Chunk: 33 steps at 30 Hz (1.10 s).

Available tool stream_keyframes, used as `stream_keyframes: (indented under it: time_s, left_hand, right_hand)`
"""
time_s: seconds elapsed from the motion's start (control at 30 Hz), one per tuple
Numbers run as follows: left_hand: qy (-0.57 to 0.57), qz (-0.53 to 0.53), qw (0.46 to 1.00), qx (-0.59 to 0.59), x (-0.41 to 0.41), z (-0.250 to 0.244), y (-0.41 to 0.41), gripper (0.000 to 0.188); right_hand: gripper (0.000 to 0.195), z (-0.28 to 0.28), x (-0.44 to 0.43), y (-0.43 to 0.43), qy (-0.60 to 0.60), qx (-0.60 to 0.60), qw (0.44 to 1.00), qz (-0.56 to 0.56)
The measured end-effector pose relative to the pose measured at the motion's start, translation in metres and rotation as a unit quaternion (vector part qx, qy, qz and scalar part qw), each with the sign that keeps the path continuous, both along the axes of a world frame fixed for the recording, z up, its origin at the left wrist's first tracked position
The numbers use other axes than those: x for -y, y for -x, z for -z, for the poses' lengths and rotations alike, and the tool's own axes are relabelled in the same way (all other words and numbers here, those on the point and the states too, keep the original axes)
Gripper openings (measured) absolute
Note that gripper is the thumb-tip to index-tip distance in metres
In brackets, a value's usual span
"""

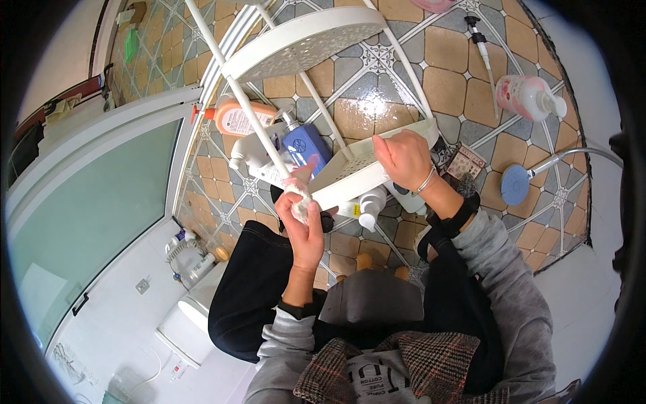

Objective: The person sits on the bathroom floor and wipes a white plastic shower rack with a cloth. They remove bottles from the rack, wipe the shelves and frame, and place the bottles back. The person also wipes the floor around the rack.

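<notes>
A white corner shelf rack [348, 184] with perforated tiers stands tilted before me. My left hand [304, 230] is shut on a crumpled white and pinkish cloth [300, 198], pressed against a pole of the rack beside the nearest tier. My right hand [404, 160] is curled over this tier's rim and grips it; the fingertips are hidden. Beyond my left hand a blue pump bottle [306, 144], an orange bottle [242, 117] and a white bottle [260, 146] lie on the floor. Under the near rim is a white bottle [372, 204], partly hidden by the rack.
On the right of the wet tiled floor [444, 91] lie a loose pump dispenser [482, 50], a pink-printed white bottle [525, 97], a small printed box [465, 161] and a shower head [516, 184]. A sliding glass door [101, 187] and a toilet [194, 308] are at left.
</notes>
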<state>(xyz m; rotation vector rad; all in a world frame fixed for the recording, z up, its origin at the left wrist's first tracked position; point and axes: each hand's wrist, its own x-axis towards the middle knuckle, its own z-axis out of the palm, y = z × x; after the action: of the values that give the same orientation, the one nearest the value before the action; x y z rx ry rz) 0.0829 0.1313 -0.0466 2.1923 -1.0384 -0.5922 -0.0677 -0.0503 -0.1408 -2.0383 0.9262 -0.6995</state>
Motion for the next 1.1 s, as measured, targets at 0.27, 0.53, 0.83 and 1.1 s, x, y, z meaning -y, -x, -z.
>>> stream_keyframes:
  time_s: [0.27,0.53,0.83,1.1]
  left_hand:
    - [0.127,-0.349,0.905,-0.206,0.013,0.010,-0.023,0.016]
    - [0.083,-0.095,0.950,-0.286,0.059,-0.061,0.043,0.044]
    - [0.082,-0.183,0.968,-0.148,0.047,-0.017,0.004,0.027]
    - [0.036,-0.256,0.953,-0.160,0.048,0.027,0.000,0.037]
  right_hand:
    - [0.034,-0.001,0.003,0.008,-0.052,-0.031,0.998,-0.031]
    - [0.075,-0.087,-0.014,0.013,-0.169,0.185,0.954,-0.165]
    - [0.028,-0.086,-0.043,-0.020,0.054,0.147,0.969,-0.190]
    - [0.022,-0.057,-0.012,0.004,-0.066,0.089,0.980,-0.163]
